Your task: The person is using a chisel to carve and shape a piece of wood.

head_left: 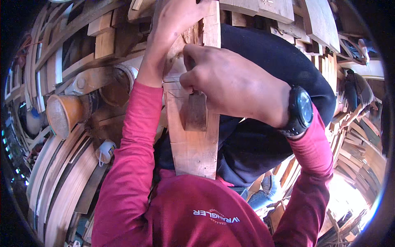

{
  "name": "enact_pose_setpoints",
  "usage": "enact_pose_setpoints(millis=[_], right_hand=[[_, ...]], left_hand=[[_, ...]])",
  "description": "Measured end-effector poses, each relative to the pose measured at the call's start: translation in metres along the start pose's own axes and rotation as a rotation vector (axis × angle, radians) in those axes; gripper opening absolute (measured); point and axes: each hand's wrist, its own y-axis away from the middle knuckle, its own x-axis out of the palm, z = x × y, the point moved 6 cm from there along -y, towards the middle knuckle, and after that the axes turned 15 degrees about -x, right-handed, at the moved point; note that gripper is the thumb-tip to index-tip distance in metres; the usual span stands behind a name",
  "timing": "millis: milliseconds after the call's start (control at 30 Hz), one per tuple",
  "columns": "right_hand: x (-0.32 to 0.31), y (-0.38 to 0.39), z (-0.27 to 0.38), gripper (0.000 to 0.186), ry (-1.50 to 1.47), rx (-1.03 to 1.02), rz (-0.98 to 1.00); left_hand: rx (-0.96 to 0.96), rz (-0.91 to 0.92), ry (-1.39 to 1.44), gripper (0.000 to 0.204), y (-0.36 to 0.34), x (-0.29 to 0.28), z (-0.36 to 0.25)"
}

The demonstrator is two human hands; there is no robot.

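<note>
A long pale wooden board (193,152) runs up from the red-shirted torso between my legs, its upper part showing rougher, splintered wood. My right hand (224,80), with a black watch at the wrist, is closed over a flat brown block-like tool (196,117) that lies on the board; the tool's upper part is hidden by my fingers. My left hand (175,20) reaches to the board's far end at the top edge, with most of its fingers out of frame or hidden, so its grip cannot be made out.
Stacks of wooden planks (59,181) surround me. At left stand an orange-and-white cone-shaped container (61,115) and a small white container (105,152). Another person (358,90) is at the far right among timber. My dark-trousered leg (288,61) lies right of the board.
</note>
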Motion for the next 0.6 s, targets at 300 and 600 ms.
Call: enact_pose_setpoints(millis=[300, 600], right_hand=[[0.003, -0.005, -0.002, 0.028, 0.020, 0.048, 0.140], [-0.003, -0.005, 0.001, 0.022, 0.012, 0.075, 0.112]], left_hand=[[-0.016, 0.018, 0.017, 0.028, 0.001, 0.004, 0.003], [-0.078, 0.081, 0.039, 0.027, -0.002, 0.006, -0.001]])
